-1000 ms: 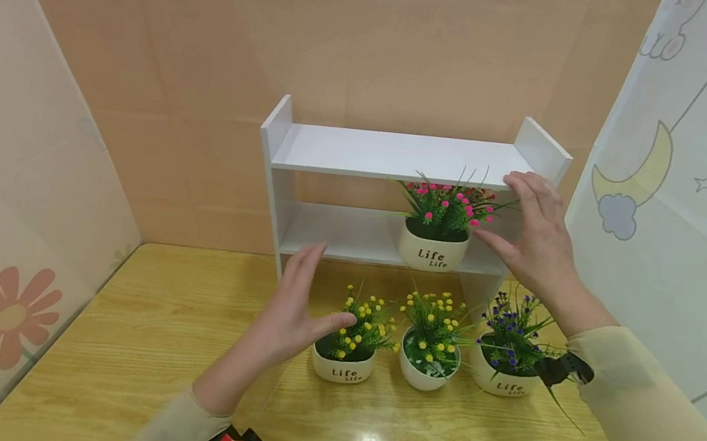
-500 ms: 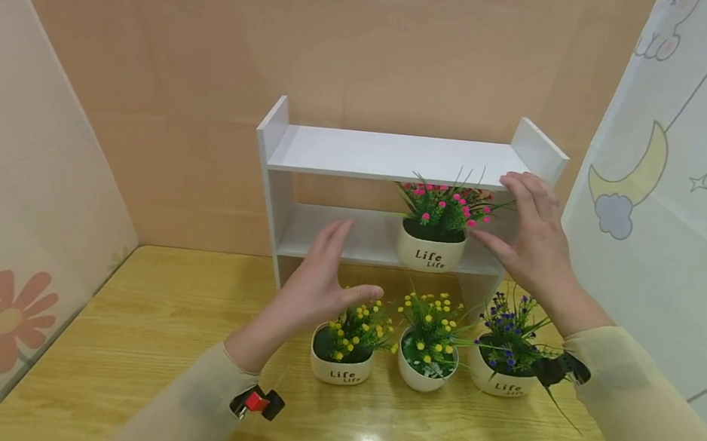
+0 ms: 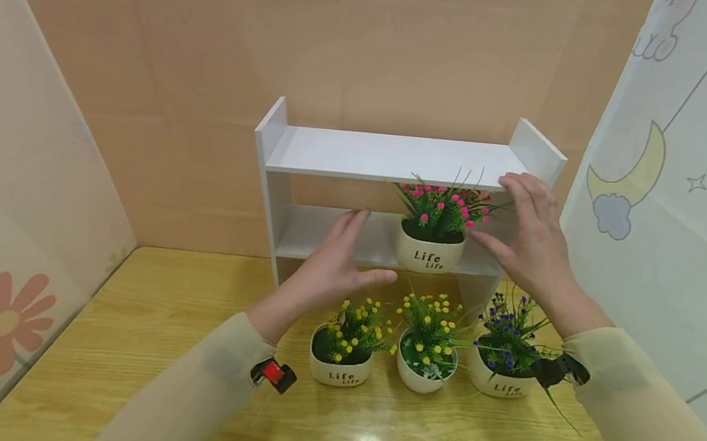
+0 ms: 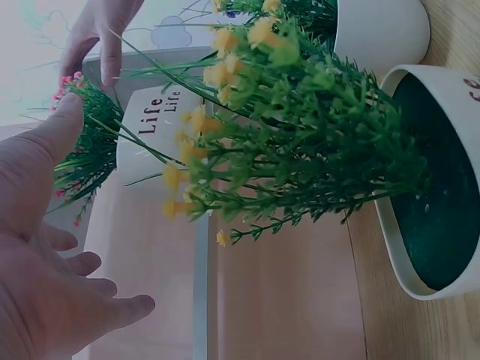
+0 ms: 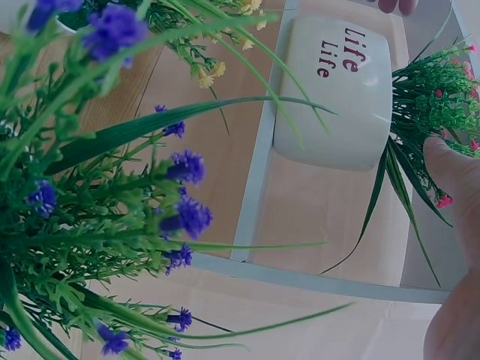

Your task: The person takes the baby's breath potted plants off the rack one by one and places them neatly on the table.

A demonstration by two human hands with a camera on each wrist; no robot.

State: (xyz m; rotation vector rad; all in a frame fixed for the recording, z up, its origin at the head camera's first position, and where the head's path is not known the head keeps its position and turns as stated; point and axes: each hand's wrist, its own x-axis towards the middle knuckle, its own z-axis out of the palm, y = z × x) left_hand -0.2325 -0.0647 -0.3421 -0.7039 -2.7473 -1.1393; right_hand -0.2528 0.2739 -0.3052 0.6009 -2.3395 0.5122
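Observation:
A cream pot marked "Life" with pink flowers [image 3: 429,251] stands upright on the white rack's lower shelf [image 3: 324,235], near its front edge. My right hand [image 3: 539,240] is just right of it, fingers spread and extended, fingertips by the upper shelf's edge. Its thumb [image 5: 450,161] is close to the pink flowers; whether it touches them, I cannot tell. To the left of that pot, my left hand [image 3: 334,267] is in the air with fingers extended, apart from the pot. It hangs above a cream pot with yellow flowers [image 3: 339,372] on the table.
A round white pot with yellow flowers [image 3: 423,380] stands mid-table before the rack. Right of it, below my right forearm, is a "Life" pot with purple flowers [image 3: 499,383]. The rack's upper shelf [image 3: 390,157] overhangs the pink flowers. Printed cloth walls [image 3: 679,246] flank the wooden table [image 3: 172,331].
My left hand has risen and moved right, towards the pot with pink flowers. My right hand and all the pots have stayed in place, apart from a slight view shift.

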